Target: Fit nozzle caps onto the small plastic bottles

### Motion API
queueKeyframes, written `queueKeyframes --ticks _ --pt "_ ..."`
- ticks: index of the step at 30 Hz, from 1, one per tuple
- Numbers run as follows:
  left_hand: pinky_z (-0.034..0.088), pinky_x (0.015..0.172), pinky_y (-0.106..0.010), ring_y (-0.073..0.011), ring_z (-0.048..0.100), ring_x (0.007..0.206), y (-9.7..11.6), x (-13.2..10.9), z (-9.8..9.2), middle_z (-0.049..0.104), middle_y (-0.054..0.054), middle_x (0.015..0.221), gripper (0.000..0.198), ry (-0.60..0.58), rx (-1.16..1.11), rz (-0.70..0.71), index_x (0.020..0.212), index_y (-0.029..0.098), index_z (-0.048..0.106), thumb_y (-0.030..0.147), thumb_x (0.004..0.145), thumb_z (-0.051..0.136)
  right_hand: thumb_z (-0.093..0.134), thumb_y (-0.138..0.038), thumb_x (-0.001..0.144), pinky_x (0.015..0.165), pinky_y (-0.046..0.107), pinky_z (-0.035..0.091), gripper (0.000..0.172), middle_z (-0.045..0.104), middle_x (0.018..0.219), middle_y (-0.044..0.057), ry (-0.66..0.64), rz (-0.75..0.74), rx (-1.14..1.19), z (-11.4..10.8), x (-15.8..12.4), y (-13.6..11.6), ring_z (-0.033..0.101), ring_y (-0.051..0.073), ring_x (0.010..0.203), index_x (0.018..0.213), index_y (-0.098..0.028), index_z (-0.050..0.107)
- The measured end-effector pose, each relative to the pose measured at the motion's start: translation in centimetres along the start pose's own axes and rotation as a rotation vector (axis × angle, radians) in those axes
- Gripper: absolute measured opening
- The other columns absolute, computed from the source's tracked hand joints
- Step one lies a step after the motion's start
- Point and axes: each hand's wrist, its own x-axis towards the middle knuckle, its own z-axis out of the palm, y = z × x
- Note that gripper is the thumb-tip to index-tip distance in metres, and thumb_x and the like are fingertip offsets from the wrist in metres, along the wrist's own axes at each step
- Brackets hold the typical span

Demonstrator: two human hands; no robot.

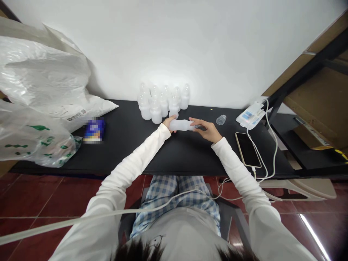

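Note:
A translucent white baby bottle [181, 125] lies sideways in the air above the black table. My left hand [169, 124] is closed round its base end. At the other end, the fingers of my right hand [206, 129] close on the clear teat end [196, 126]; their tips partly hide it. To the right of that hand, a clear dome-shaped cap [221, 119] rests on the table. Just behind my left hand stand several similar bottles [156, 112], upright in a cluster and topped with clear domes.
Plastic bags [40, 72] fill the left side, with a blue packet [94, 130] beside them. On the right lie a phone [248, 149] on a white cable and a white device [251, 115]. A white wall rises behind the black table [122, 145]. A cable crosses my lap.

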Motion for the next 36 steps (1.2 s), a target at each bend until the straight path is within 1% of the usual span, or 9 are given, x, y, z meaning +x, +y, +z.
queueKeyframes --ticks 7,11,15,18,21,24,27,31,36 --pt "0.026 0.033 -0.025 -0.0122 0.043 0.034 0.3 -0.7 0.0 0.052 -0.002 0.047 0.051 0.012 0.121 0.050 0.096 0.012 0.062 0.060 0.092 0.047 0.069 -0.043 0.084 0.098 0.038 0.058 0.042 0.068 0.129 0.001 0.086 0.013 -0.043 0.6 0.2 -0.2 0.070 0.022 0.109 0.123 -0.030 0.063" --pt "0.034 0.041 -0.024 -0.0112 0.050 0.046 -0.5 -1.4 -0.2 0.060 -0.002 0.063 0.041 -0.054 0.333 0.396 0.089 0.017 0.061 0.057 0.090 0.053 0.065 -0.058 0.082 0.076 0.034 0.059 0.043 0.075 0.099 0.003 0.241 0.161 -0.047 0.8 0.7 0.4 0.073 0.021 0.080 0.109 -0.025 0.066" --pt "0.053 0.086 -0.032 -0.0214 0.064 0.101 -1.1 -1.8 -0.3 0.067 -0.007 0.107 0.041 -0.134 0.597 0.834 0.105 0.022 0.068 0.050 0.076 0.076 0.046 -0.064 0.090 0.061 0.031 0.048 0.049 0.060 0.055 -0.001 0.364 0.322 -0.167 0.7 1.0 0.9 0.059 0.017 0.053 0.073 -0.021 0.062" --pt "0.049 0.102 -0.043 -0.0256 0.062 0.111 -1.4 -1.2 -0.7 0.066 -0.010 0.114 0.050 -0.176 0.810 1.077 0.116 0.023 0.068 0.053 0.078 0.074 0.038 -0.064 0.092 0.057 0.029 0.035 0.061 0.045 0.045 -0.002 0.394 0.417 -0.284 0.6 1.2 1.2 0.046 0.013 0.049 0.050 -0.021 0.044" --pt "0.049 0.103 -0.044 -0.0255 0.063 0.112 -1.6 -0.4 -1.0 0.066 -0.012 0.117 0.049 -0.159 0.923 1.269 0.120 0.022 0.067 0.055 0.084 0.067 0.034 -0.063 0.093 0.056 0.030 0.029 0.062 0.040 0.046 -0.001 0.380 0.500 -0.315 0.8 1.6 1.3 0.041 0.013 0.051 0.047 -0.021 0.037" --pt "0.052 0.100 -0.040 -0.0237 0.065 0.109 -1.7 -0.4 -0.9 0.068 -0.012 0.115 0.048 -0.089 0.913 1.272 0.118 0.020 0.068 0.056 0.087 0.063 0.027 -0.056 0.097 0.064 0.030 0.035 0.058 0.059 0.066 0.004 0.437 0.395 -0.451 1.2 1.8 1.1 0.051 0.017 0.065 0.062 -0.019 0.055" --pt "0.054 0.091 -0.034 -0.0211 0.068 0.102 -2.0 -1.0 -0.5 0.072 -0.009 0.109 0.046 0.001 0.806 1.077 0.111 0.018 0.070 0.057 0.090 0.057 0.030 -0.045 0.100 0.082 0.036 0.037 0.045 0.069 0.095 0.009 0.444 0.130 -0.727 1.2 1.6 0.7 0.056 0.022 0.088 0.093 -0.019 0.066" --pt "0.055 0.083 -0.029 -0.0196 0.069 0.097 -2.7 -1.1 -0.2 0.074 -0.007 0.107 0.048 0.018 0.736 0.867 0.106 0.019 0.071 0.060 0.091 0.051 0.031 -0.033 0.098 0.086 0.041 0.034 0.040 0.067 0.077 0.009 0.305 -0.026 -0.946 1.0 1.2 0.9 0.053 0.024 0.081 0.084 -0.019 0.065" --pt "0.055 0.092 -0.036 -0.0216 0.068 0.101 -2.9 0.0 -0.5 0.071 -0.010 0.109 0.052 -0.094 0.859 1.151 0.113 0.020 0.068 0.063 0.085 0.059 0.028 -0.022 0.096 0.080 0.041 0.035 0.045 0.060 0.060 0.007 0.304 0.152 -0.913 1.1 1.4 2.3 0.050 0.021 0.064 0.067 -0.019 0.062"
